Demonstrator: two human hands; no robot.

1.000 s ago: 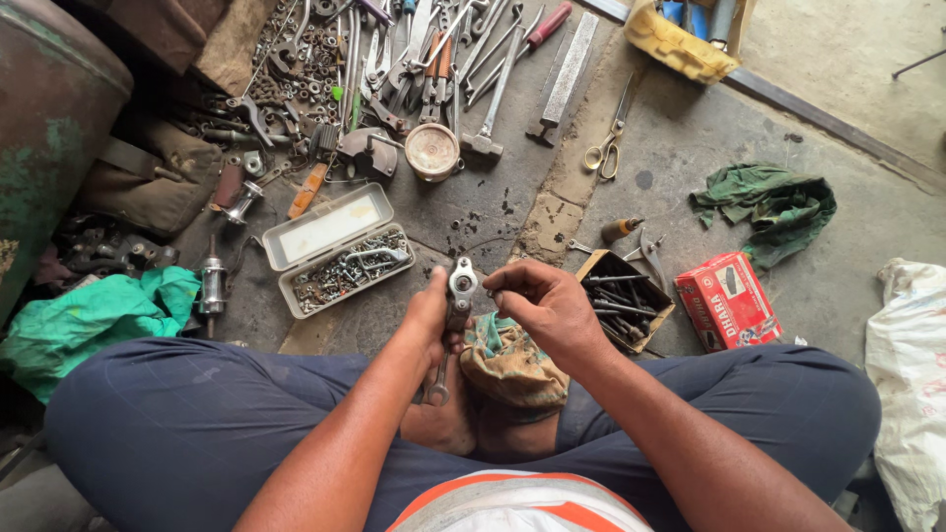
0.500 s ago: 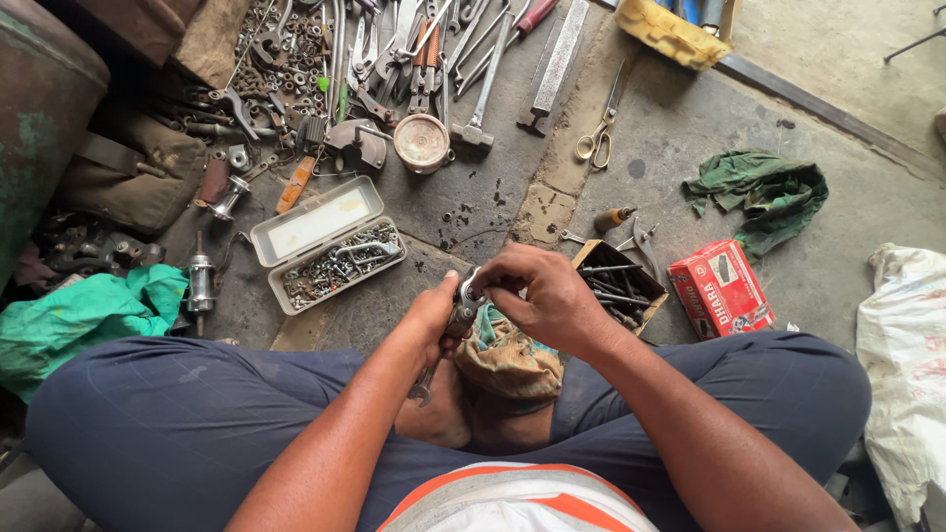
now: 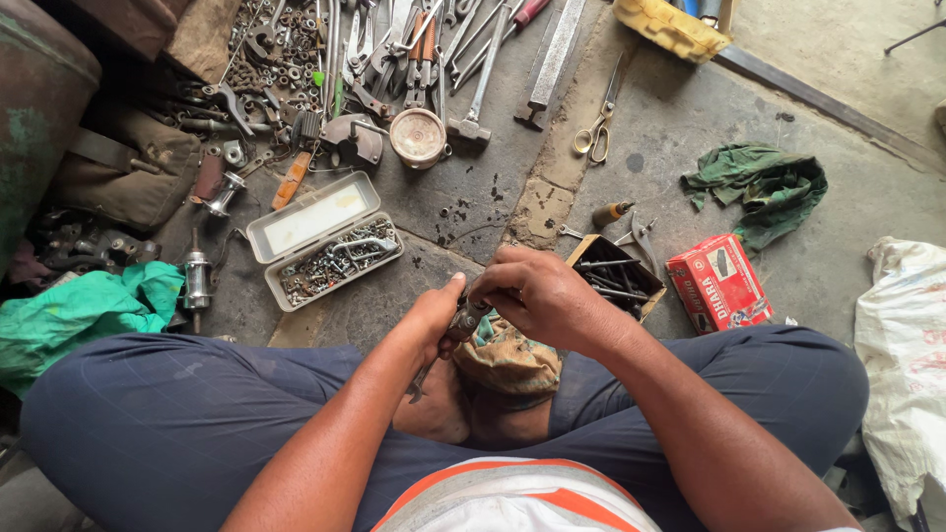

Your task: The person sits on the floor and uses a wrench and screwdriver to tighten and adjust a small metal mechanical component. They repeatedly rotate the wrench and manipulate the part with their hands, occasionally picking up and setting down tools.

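Small dark metal part (image 3: pixel 465 320), greasy and mostly hidden, sits between your two hands just above your crossed legs, near the middle of the scene. Your left hand (image 3: pixel 434 320) grips it from the left with the thumb raised, and your right hand (image 3: pixel 537 296) is curled over it from the right, fingers closed on its upper end. Under your hands a crumpled, stained brown-and-teal rag (image 3: pixel 507 355) lies in your lap.

Look at the containers around you. Just left and a little farther off, an open grey hinged plastic case (image 3: pixel 325 239) rests on the concrete floor (image 3: pixel 473 187): the near half is full of small screws, nuts and bits of chain, and the far half looks bare and pale. Just right of your right hand, a small dark cardboard box (image 3: pixel 616 276) holds long nails or bolts. Beside it to the right lies a closed red carton (image 3: pixel 717 283). Farther off, a round rusty tin (image 3: pixel 418 136) stands among hammers, spanners and pliers; what it holds you cannot tell. At the far right edge a yellow plastic tub (image 3: pixel 670 25) shows only in part.

A green cloth (image 3: pixel 764 187) lies crumpled on the right, a teal cloth (image 3: pixel 84 310) on the left beside your knee, and scissors (image 3: pixel 594 133) lie on the far floor.
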